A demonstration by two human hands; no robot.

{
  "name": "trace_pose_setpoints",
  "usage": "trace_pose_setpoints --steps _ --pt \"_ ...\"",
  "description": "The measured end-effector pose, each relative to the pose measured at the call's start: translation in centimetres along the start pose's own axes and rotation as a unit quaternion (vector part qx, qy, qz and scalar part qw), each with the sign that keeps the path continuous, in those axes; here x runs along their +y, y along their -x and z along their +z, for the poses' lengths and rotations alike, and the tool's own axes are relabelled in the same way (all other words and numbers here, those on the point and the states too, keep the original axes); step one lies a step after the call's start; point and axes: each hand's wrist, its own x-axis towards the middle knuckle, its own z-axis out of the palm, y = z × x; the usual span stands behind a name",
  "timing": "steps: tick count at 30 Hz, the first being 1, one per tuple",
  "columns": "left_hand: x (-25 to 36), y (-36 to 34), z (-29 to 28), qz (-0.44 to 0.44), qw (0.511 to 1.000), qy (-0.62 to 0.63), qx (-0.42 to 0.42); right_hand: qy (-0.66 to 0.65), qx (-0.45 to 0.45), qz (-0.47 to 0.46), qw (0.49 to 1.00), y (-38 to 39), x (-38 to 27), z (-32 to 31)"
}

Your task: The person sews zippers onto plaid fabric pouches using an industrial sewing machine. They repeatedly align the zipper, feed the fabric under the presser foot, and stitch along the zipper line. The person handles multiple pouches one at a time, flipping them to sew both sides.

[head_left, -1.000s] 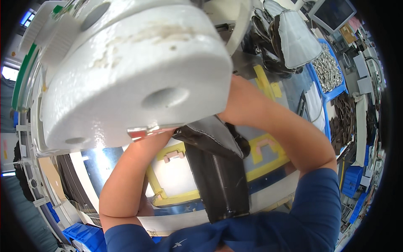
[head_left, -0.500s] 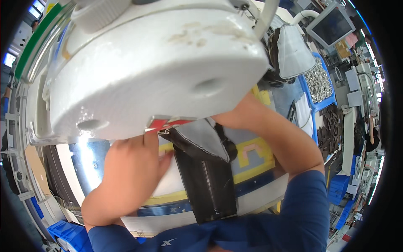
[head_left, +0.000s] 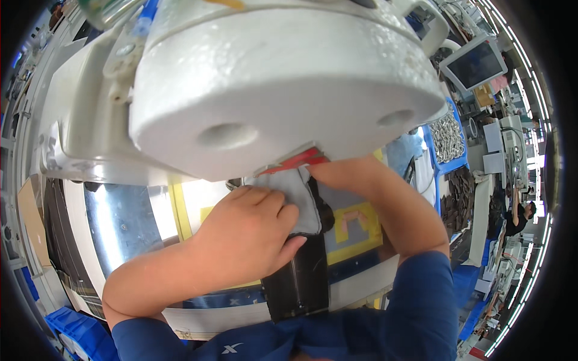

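A white machine head (head_left: 289,96) with a red-and-metal plate (head_left: 298,157) on its lower face overhangs the work. Beneath it is a dark piece (head_left: 301,283) with a grey lining (head_left: 304,204), lying toward my body. My left hand (head_left: 250,228) is closed on the grey-lined part, fingers curled and thumb low on its right. My right hand (head_left: 343,177) reaches in from the right beside the plate, at the lining's edge; its fingertips are mostly hidden.
Yellow-taped templates (head_left: 355,240) lie on the worktable. To the right are a blue bin (head_left: 430,144) of metal parts, dark cut pieces (head_left: 454,198), a monitor (head_left: 472,63) and a distant person (head_left: 515,222). Another blue bin (head_left: 81,337) stands at lower left.
My view has shifted, so the machine sits further right. My left hand has moved right onto the lining, which is now pulled more upright; my right hand stays beside the machine head.
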Motion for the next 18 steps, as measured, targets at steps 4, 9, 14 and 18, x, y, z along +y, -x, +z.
trace_pose_setpoints --steps 4,9,14,18 --pt "0.2 0.2 0.1 -0.008 1.000 -0.012 0.004 -0.012 0.020 -0.007 1.000 -0.3 0.4 1.3" --pt "0.5 0.4 -0.5 -0.021 0.997 -0.063 -0.048 0.034 0.034 -0.062 0.997 -0.9 1.4 3.1" --pt "0.4 0.7 -0.4 -0.010 0.993 -0.106 -0.057 0.004 0.032 -0.002 0.999 -0.5 0.9 4.1" --pt "0.9 1.1 0.8 -0.021 0.982 -0.184 -0.032 -0.042 0.006 0.025 0.999 -0.6 1.1 4.8"
